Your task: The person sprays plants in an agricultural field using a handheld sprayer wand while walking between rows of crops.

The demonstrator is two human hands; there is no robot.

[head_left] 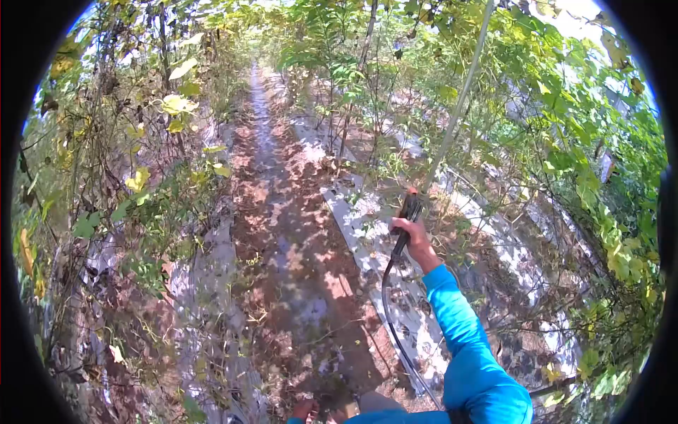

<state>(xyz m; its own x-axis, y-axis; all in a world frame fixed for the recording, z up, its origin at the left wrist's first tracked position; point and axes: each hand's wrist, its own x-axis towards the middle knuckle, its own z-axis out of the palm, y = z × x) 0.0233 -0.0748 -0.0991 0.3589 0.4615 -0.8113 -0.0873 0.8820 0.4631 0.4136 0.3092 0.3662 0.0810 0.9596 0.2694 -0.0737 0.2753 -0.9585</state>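
Observation:
My right hand (417, 239), at the end of a blue sleeve, is closed round the black handle (402, 242) of a long wand. From the handle, a thin pale pole (460, 102) rises up and to the right among the leaves. A dark hose (387, 304) hangs from the handle's lower end and runs down beside my arm. Low in the view, near my body, my left hand (305, 408) shows only in part; its fingers are too small and shaded to make out.
A bare soil path (282, 283) runs ahead between rows covered with pale ground sheeting (357, 219). Dry, tangled vines (106, 141) stand on the left. Green leafy climbers (565, 120) crowd the right side, with thin stems near the pole.

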